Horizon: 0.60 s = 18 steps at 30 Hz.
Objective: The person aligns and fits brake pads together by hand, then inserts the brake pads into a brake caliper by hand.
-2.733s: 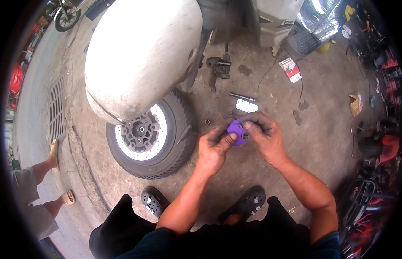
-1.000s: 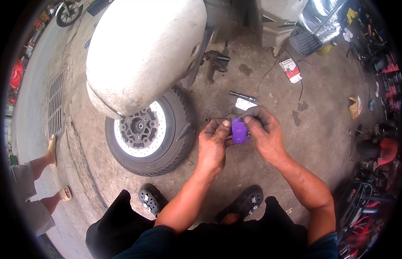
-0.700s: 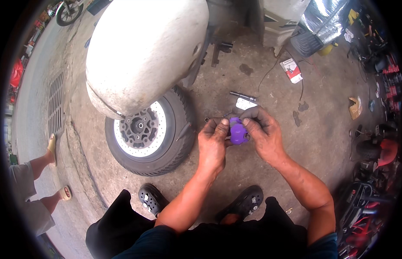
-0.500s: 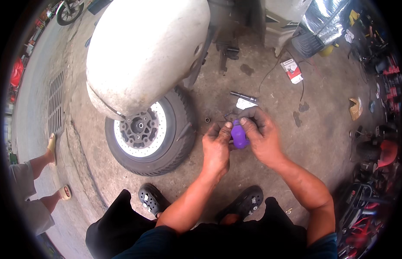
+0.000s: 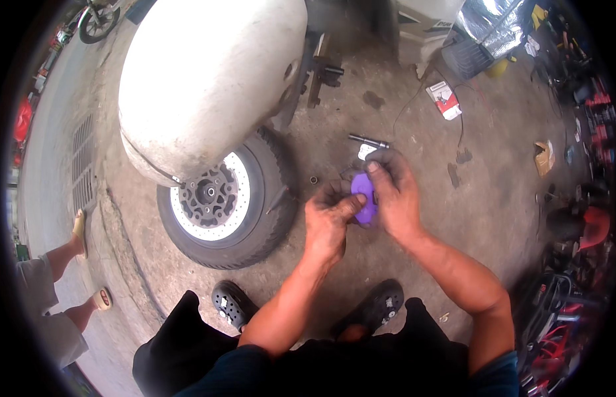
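Observation:
A small purple part with a rounded outline is held up in front of me between both hands; its exact kind does not show. My left hand grips it from the left, thumb pressed on its face. From the right my right hand pinches its upper edge between thumb and curled fingers. Left of the hands lies a scooter wheel with a brake disc, partly under a white front fender. Just beyond my fingers a dark metal rod rests beside a white slip.
A small metal ring lies between wheel and hands. Farther off are a red-and-white box and dark brake-pad-like pieces. Tools and parts crowd the right edge. At the left, another person's legs stand near a floor grate.
The purple part has been turned in my hands and shows a different face. My left thumb now lies across it. The whole view has shifted slightly.

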Motion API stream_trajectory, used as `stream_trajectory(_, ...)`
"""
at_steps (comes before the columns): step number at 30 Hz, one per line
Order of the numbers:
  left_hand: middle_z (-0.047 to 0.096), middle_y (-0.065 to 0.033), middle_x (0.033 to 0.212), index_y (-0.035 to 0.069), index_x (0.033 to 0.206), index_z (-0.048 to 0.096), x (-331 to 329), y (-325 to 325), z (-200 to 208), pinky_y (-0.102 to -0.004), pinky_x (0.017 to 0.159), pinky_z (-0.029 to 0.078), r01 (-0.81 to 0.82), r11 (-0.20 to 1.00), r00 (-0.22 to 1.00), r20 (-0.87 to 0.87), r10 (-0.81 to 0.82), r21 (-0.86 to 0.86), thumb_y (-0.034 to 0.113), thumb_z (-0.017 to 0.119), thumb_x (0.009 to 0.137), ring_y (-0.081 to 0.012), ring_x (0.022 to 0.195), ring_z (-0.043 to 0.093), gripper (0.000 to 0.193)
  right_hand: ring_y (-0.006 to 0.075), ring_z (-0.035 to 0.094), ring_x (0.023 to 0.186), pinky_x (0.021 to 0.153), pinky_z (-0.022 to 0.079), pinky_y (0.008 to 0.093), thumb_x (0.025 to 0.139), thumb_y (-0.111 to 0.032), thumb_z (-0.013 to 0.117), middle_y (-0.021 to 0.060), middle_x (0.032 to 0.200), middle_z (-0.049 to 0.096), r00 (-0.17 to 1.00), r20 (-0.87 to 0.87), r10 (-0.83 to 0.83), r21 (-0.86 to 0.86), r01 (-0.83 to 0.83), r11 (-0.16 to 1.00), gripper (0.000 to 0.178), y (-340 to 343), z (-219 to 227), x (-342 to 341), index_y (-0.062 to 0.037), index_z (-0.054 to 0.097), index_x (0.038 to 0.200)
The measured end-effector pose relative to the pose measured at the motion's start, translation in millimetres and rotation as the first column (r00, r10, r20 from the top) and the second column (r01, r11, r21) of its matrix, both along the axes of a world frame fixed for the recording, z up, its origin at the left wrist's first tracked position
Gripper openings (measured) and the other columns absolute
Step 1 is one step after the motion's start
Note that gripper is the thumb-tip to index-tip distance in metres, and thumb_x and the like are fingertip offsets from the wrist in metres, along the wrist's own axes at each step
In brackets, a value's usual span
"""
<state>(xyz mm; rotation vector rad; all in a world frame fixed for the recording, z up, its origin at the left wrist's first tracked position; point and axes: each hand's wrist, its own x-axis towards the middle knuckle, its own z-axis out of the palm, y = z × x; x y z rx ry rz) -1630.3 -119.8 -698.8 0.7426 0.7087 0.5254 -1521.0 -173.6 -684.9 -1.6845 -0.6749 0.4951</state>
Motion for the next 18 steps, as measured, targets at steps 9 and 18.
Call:
stream_trajectory(9,0.065,-0.0088,0.091,0.000,0.101,0.061,2.3,25.3,-13.9,-0.0295,0.058,0.042,0.084,0.919,0.994,0.098,-0.049,-0.386,0.013,0.059,0.084,-0.0186,0.076,0.062,0.022,0.0166,0.058,0.086,0.072,0.048,0.0297,0.089,-0.035,0.062,0.0097,0.096,0.063,0.844,-0.514,0.150,-0.252,-0.316,0.915,0.046,-11.3,21.3,38.8,0.0041,0.059,0.113)
stream_trajectory(18,0.065,-0.0083,0.091,-0.001,0.107,0.060,2.6,35.9,-13.7,-0.0309,0.061,0.044,0.159,0.900,0.980,0.174,-0.095,-0.405,0.016,0.059,0.088,-0.0180,0.075,0.060,0.025,0.0184,0.060,0.097,0.080,0.051,0.0316,0.081,-0.017,0.072,0.0133,0.108,0.062,0.684,-0.682,0.258,-0.028,-0.377,0.926,0.051,-17.8,7.9,44.9,0.0060,0.052,0.122)
